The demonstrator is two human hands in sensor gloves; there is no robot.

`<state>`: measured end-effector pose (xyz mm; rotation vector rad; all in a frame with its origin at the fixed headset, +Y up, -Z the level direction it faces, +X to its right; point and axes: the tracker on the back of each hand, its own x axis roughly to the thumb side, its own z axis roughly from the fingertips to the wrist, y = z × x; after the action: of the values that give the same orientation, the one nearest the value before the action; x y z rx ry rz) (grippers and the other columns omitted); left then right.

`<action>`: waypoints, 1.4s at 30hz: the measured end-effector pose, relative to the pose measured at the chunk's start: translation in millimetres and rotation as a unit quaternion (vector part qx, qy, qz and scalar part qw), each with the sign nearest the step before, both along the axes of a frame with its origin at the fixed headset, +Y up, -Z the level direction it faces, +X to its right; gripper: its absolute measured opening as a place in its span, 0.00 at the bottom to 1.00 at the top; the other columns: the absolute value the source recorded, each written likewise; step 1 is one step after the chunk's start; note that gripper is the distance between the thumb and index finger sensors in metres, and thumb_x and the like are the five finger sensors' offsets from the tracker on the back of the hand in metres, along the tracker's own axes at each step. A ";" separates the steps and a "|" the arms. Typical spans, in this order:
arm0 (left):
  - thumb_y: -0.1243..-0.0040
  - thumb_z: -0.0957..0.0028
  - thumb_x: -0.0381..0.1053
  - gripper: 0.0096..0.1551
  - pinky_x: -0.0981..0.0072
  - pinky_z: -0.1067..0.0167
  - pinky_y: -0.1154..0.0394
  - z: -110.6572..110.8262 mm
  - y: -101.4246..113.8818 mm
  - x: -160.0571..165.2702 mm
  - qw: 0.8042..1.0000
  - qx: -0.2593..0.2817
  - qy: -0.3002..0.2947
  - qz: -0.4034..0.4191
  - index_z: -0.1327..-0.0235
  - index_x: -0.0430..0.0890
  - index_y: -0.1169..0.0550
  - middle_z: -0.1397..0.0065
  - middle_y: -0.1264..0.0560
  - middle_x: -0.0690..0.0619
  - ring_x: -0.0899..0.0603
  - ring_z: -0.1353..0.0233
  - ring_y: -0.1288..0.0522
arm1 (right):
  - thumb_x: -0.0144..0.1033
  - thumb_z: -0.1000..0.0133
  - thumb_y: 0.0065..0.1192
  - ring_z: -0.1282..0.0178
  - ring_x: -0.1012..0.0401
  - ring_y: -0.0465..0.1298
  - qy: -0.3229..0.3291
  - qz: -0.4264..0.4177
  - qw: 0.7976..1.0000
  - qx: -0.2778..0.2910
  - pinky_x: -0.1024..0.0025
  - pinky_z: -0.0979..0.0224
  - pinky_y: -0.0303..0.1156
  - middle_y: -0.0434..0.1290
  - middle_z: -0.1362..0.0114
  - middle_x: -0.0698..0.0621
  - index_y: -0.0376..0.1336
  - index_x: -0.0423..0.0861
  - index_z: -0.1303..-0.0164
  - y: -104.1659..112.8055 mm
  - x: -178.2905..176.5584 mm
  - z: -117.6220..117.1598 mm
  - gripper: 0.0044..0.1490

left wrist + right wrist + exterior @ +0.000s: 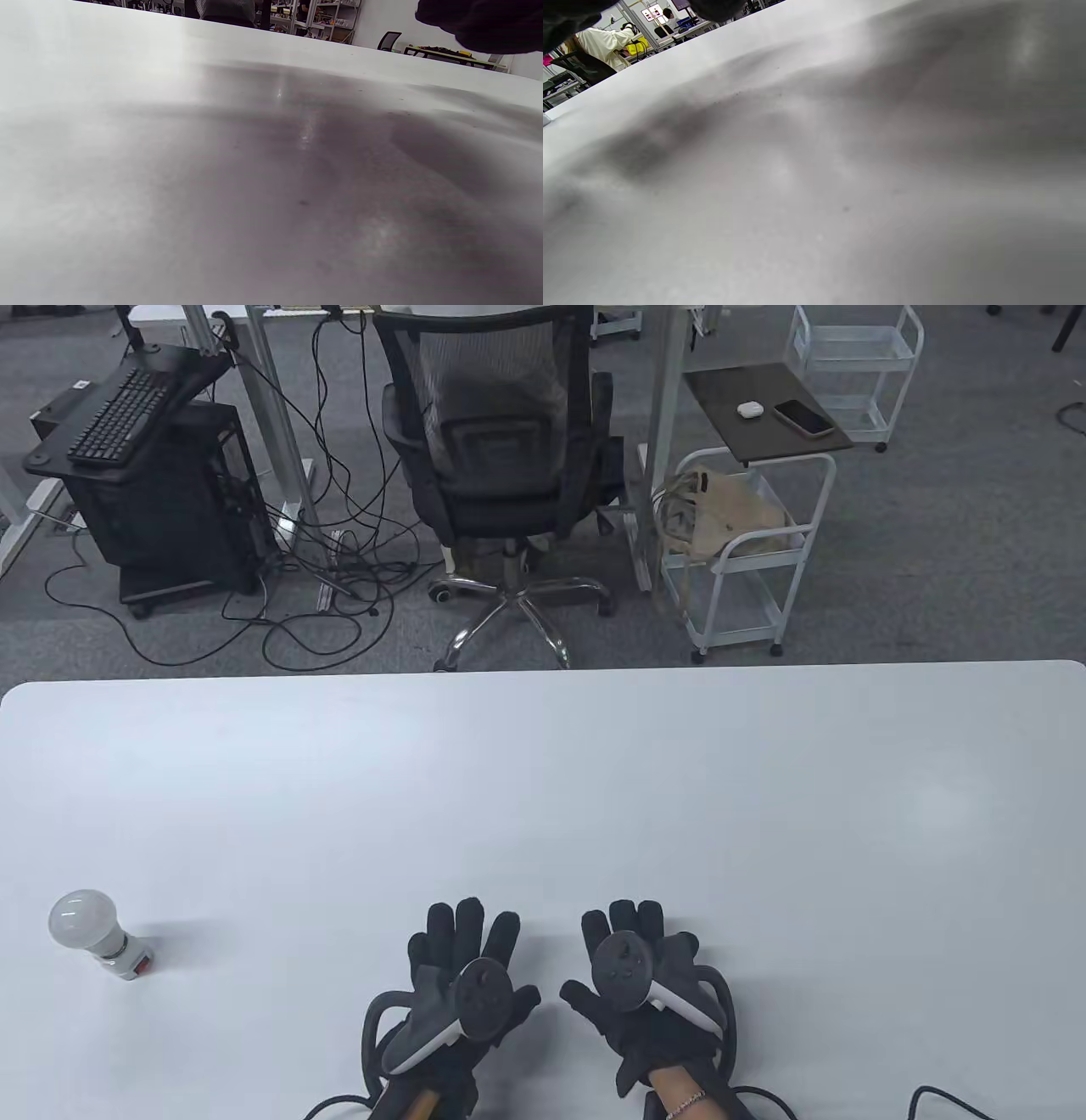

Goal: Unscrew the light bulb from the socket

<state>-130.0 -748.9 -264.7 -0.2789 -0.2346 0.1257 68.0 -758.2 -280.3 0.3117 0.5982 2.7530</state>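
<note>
A white light bulb (82, 919) sits screwed into a white socket (125, 957) with a red switch, lying on its side at the table's near left. My left hand (462, 963) rests flat on the table, fingers spread, empty, well to the right of the bulb. My right hand (638, 963) rests flat beside it, fingers spread, empty. Both wrist views show only bare tabletop and a dark bit of glove at the top edge (488, 21) (568, 12).
The white table (543, 780) spans the view, its far edge in the middle of the frame. Beyond it stand an office chair (501, 458), a white cart (747, 534) and a computer stand with a keyboard (127, 415). A cable (950, 1099) lies at the near right.
</note>
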 end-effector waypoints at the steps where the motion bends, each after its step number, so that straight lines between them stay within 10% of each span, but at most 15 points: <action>1: 0.63 0.35 0.72 0.48 0.37 0.22 0.69 0.0 -0.2 0.1 1.000 0.000 0.000 -0.001 0.12 0.57 0.64 0.09 0.73 0.42 0.32 0.18 0.76 | 0.59 0.29 0.40 0.20 0.42 0.18 0.001 -0.001 1.000 0.000 0.31 0.31 0.23 0.21 0.14 0.40 0.23 0.48 0.16 -0.1 -0.3 0.1 0.50; 17: 0.63 0.35 0.72 0.49 0.36 0.22 0.69 -1.6 -1.1 -3.7 1.000 -0.002 0.011 -0.001 0.13 0.56 0.66 0.09 0.73 0.41 0.31 0.18 0.76 | 0.59 0.29 0.40 0.20 0.42 0.17 0.014 -0.005 1.000 0.004 0.31 0.31 0.22 0.21 0.15 0.41 0.23 0.48 0.16 -2.1 -4.7 0.8 0.50; 30: 0.60 0.36 0.73 0.55 0.35 0.22 0.68 -14.1 20.3 -81.6 0.982 0.072 0.174 0.001 0.14 0.50 0.68 0.09 0.72 0.40 0.29 0.17 0.74 | 0.59 0.29 0.41 0.20 0.42 0.18 0.030 -0.016 0.999 0.028 0.31 0.31 0.23 0.21 0.14 0.41 0.23 0.48 0.16 8.3 -11.0 3.9 0.50; 38: 0.58 0.34 0.71 0.60 0.36 0.23 0.69 -0.6 35.3 -193.7 0.905 0.167 0.388 0.052 0.21 0.45 0.77 0.14 0.78 0.40 0.30 0.21 0.78 | 0.59 0.29 0.40 0.20 0.42 0.18 0.033 -0.024 0.999 0.015 0.31 0.31 0.23 0.21 0.14 0.40 0.23 0.48 0.15 4.0 -12.9 2.2 0.50; 42: 0.57 0.33 0.70 0.62 0.37 0.23 0.68 8.7 35.9 -254.8 0.828 0.187 0.509 0.144 0.24 0.44 0.80 0.16 0.80 0.39 0.30 0.21 0.78 | 0.59 0.29 0.40 0.20 0.42 0.18 0.028 -0.026 0.999 0.011 0.31 0.31 0.23 0.21 0.14 0.40 0.23 0.48 0.15 3.7 -11.2 1.6 0.50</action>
<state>-384.8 -713.0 -255.9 0.2429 0.7710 0.5020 56.8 -754.4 -278.8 0.4040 0.5652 2.7108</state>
